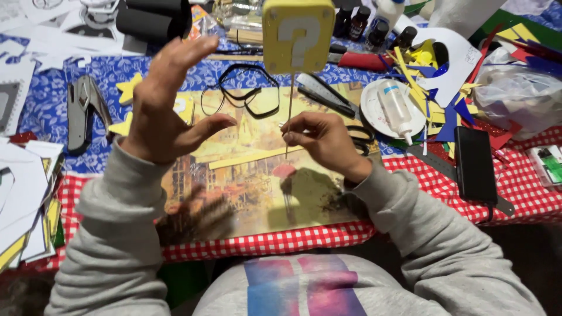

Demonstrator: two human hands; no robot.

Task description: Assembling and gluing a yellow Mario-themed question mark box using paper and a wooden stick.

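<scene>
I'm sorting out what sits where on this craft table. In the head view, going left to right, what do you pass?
Grey stapler → left hand → yellow cube on a stick → right hand → glue bottle on white plate → black phone → clear plastic bag.

A cube on a stick (298,36) sits at top centre, above a printed board (257,175) in the middle. A hole punch (81,111) lies left; a plate (374,111) holding a glue bottle (397,108) and a phone (475,165) lie right.
</scene>
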